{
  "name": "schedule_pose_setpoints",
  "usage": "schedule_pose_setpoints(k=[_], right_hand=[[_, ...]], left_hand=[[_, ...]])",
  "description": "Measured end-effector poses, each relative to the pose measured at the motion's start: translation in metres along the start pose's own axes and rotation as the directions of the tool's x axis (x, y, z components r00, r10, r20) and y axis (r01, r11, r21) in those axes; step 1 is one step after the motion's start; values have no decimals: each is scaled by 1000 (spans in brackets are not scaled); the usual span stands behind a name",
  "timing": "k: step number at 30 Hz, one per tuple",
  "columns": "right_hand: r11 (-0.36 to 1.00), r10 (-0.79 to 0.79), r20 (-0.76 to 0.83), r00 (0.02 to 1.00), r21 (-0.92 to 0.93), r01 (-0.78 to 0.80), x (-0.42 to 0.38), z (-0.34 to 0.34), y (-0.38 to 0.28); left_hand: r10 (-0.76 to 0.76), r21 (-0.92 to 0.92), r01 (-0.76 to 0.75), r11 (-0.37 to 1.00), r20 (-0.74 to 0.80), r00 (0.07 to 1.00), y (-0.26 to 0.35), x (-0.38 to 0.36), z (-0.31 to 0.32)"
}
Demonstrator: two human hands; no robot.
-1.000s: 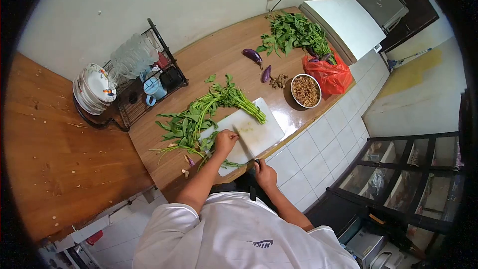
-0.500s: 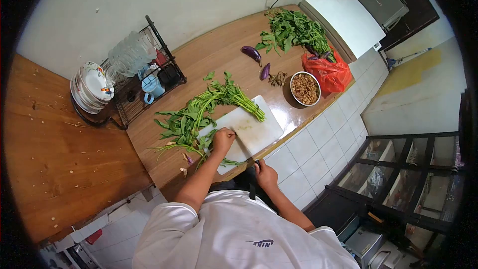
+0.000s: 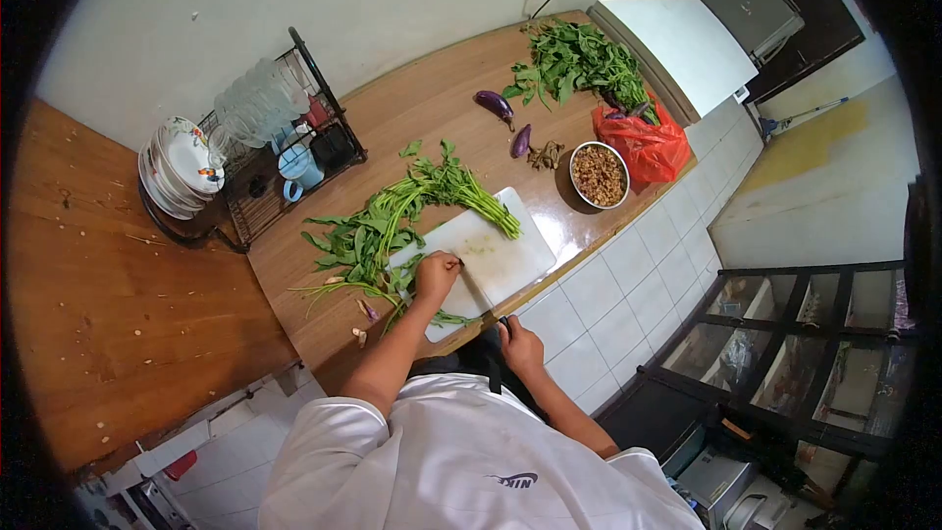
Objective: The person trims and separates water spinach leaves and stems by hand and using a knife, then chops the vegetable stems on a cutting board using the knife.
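Note:
My right hand (image 3: 523,346) is closed round the dark handle of a knife (image 3: 504,322) at the counter's front edge. The thin blade appears to run up-left over a white cutting board (image 3: 515,260). Over the board's left part, my left hand (image 3: 437,278) is pinched near the blade's far end, with something small and dark at its fingertips that I cannot make out. A bundle of leafy green stems (image 3: 432,186) curves round the board's back, its stem ends lying on the board. More leaves lie beside and under my left hand.
Behind are two purple eggplants (image 3: 494,105), a bowl of brown food pieces (image 3: 600,176), a red plastic bag (image 3: 643,149) and more greens (image 3: 579,64). At left stand a dish rack (image 3: 339,128) and stacked plates (image 3: 186,162). Small scraps (image 3: 360,336) lie near the front left edge.

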State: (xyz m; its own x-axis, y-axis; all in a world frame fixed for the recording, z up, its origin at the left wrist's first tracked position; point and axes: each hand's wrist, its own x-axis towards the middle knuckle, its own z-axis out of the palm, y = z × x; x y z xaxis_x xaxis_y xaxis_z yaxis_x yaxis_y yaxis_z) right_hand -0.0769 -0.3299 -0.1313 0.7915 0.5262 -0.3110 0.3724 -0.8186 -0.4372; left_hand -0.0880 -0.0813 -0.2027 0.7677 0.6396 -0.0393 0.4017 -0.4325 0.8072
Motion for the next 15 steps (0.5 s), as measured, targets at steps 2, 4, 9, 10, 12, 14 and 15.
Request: schedule_pose_setpoints(k=[2, 4, 9, 10, 12, 14, 15], right_hand=[[1000, -2, -29, 1000, -6, 2, 5, 1, -5], [1000, -21, -51, 998, -11, 20, 14, 12, -1], [1000, -9, -80, 997, -6, 8, 16, 12, -7], [1000, 19, -65, 998, 21, -18, 11, 10, -7], [998, 48, -50, 998, 45, -46, 2, 8, -7], [999, 49, -22, 999, 6, -49, -7, 5, -5], [999, 51, -23, 998, 1, -51, -8, 7, -1]], left_hand=[[17, 15, -17, 1000, 2, 1000, 1, 0, -1], [-7, 44, 6, 999, 22, 1000, 0, 0, 1], [72, 5, -72, 997, -29, 997, 3, -8, 0], [79, -12, -80, 997, -42, 996, 1, -8, 0], [55, -5, -55, 998, -38, 998, 0, -8, 0], [31, -5, -32, 999, -31, 999, 2, -8, 1], [35, -4, -36, 999, -28, 999, 2, -7, 0]])
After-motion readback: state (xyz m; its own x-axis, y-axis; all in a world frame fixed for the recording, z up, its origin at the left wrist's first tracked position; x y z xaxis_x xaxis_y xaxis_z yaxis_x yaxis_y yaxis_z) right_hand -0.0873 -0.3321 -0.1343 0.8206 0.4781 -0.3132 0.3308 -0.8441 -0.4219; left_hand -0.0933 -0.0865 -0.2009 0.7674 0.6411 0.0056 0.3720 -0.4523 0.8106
